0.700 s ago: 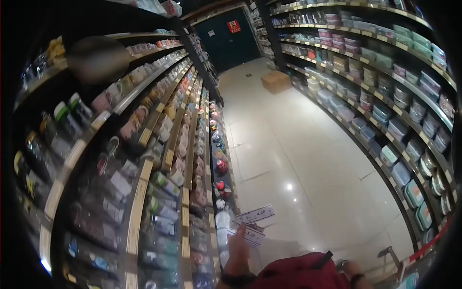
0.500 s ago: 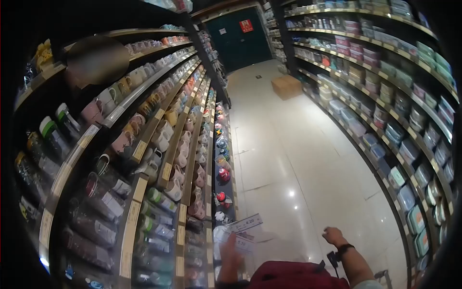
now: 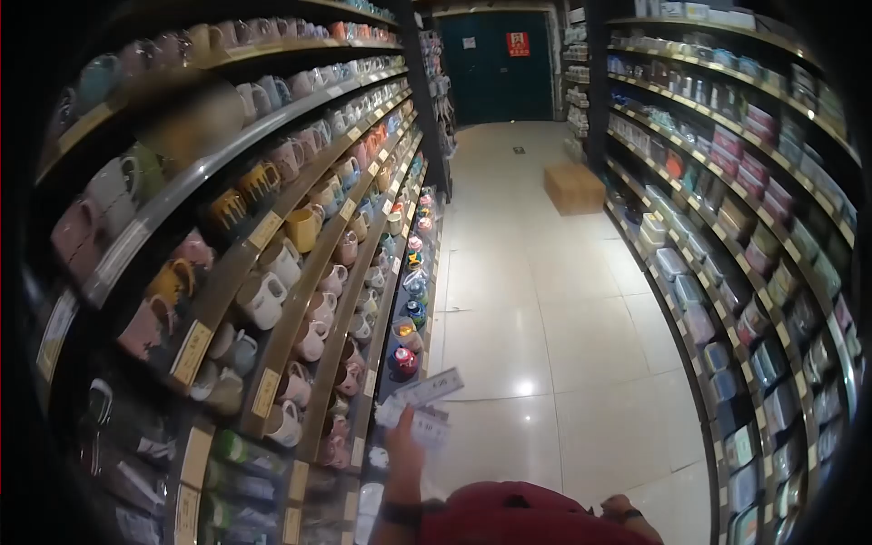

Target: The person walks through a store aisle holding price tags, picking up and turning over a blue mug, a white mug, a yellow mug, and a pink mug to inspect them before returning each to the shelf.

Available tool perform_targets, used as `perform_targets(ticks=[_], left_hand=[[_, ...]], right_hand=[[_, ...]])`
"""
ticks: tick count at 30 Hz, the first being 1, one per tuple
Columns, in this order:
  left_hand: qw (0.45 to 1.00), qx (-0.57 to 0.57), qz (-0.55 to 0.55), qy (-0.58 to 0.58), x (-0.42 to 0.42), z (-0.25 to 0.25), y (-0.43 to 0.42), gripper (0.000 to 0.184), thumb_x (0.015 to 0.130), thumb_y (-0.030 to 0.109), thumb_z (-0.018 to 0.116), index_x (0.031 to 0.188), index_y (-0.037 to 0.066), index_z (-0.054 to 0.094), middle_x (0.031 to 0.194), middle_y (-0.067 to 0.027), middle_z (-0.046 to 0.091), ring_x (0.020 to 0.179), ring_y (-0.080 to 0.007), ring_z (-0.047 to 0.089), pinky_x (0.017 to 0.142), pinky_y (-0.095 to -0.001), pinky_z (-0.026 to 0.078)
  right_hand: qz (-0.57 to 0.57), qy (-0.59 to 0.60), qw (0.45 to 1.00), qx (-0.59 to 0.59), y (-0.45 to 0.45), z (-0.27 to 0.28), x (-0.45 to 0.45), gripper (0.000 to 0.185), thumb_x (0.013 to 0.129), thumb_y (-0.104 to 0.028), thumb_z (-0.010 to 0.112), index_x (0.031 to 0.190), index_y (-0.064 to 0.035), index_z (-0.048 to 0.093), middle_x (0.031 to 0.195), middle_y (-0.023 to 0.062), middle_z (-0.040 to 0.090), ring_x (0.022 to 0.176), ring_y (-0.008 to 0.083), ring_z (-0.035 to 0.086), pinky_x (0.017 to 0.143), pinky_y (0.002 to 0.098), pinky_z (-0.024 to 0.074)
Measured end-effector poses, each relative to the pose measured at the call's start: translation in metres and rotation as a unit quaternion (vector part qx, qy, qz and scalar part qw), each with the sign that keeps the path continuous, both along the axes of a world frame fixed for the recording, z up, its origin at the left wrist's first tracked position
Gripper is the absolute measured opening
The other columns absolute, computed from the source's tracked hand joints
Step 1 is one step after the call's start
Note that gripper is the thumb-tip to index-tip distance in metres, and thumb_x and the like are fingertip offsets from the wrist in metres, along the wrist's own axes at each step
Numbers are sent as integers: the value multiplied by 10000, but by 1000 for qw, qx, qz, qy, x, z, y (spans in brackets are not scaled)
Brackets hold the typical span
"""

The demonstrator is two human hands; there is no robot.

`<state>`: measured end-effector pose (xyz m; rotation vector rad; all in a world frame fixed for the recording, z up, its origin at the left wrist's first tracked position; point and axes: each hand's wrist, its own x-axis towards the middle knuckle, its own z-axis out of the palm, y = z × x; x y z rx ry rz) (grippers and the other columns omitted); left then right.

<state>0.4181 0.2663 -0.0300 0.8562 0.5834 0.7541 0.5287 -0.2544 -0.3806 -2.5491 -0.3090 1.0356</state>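
My left hand (image 3: 405,450) is closed on white price labels (image 3: 429,389), which fan out above the thumb with printed figures too blurred to read fully. The labels are held over the aisle floor, beside the lowest left shelf. A red-capped item (image 3: 404,361) stands on that shelf close to the labels. Low at the right of my body, my right hand (image 3: 621,509) has its fingers curled, and nothing shows in it. Dark red fabric (image 3: 518,518) covers the space between my two hands.
Shelves of mugs (image 3: 263,298) and clear bottles line the left side. On the right, shelves hold plastic containers (image 3: 699,322) and boxes. A cardboard box (image 3: 574,189) sits on the tiled floor (image 3: 500,272) by the right shelves. Dark green doors (image 3: 504,77) close off the far end.
The view has turned left and lifted, and the aisle looks straighter. My left hand has risen with the labels. My right hand has dropped lower, close to the bottom edge.
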Motion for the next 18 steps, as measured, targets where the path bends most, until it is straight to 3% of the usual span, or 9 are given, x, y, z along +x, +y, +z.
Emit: perform_targets(ticks=[1,3,4,7,11,18], left_hand=[[1000,-7,4,7,29,2,9,283,817,32,451,1094,-21,421,986,-144,538,847,-251,571,709,-363,492],[999,-8,-47,-15,92,8,22,231,824,65,460,1037,-25,466,920,-106,566,813,-195,577,718,-301,471],[999,-9,-45,-11,115,14,27,231,824,65,460,1037,-25,466,920,-106,566,813,-195,577,718,-301,471],[997,-14,-39,-69,171,23,47,309,808,-3,463,1109,-40,403,988,-128,538,866,-217,566,748,-314,473],[997,-9,34,-70,239,1,95,322,809,-6,464,1122,-48,400,1013,-126,528,871,-205,559,745,-300,468],[987,49,136,-64,356,45,153,296,808,4,493,1093,-47,430,1012,-105,530,859,-171,546,741,-269,451]], right_hand=[[185,-155,970,-9,-31,-28,6,103,638,-181,597,637,-79,585,590,91,554,589,192,568,564,342,478],[295,-143,932,-152,-11,47,16,186,669,-243,603,587,-76,604,627,92,583,609,219,575,617,390,477],[297,-140,932,-152,16,56,40,186,669,-243,603,587,-76,604,627,92,583,609,219,575,617,390,477],[215,-113,965,-102,85,84,106,192,676,-240,570,600,-67,605,610,95,582,581,216,573,601,381,477],[114,-47,989,-86,104,107,175,208,687,-235,527,617,-56,606,589,100,581,544,212,571,580,369,477],[-38,-15,999,10,220,98,392,255,704,-227,451,647,-35,608,551,107,579,479,205,567,542,347,478]])
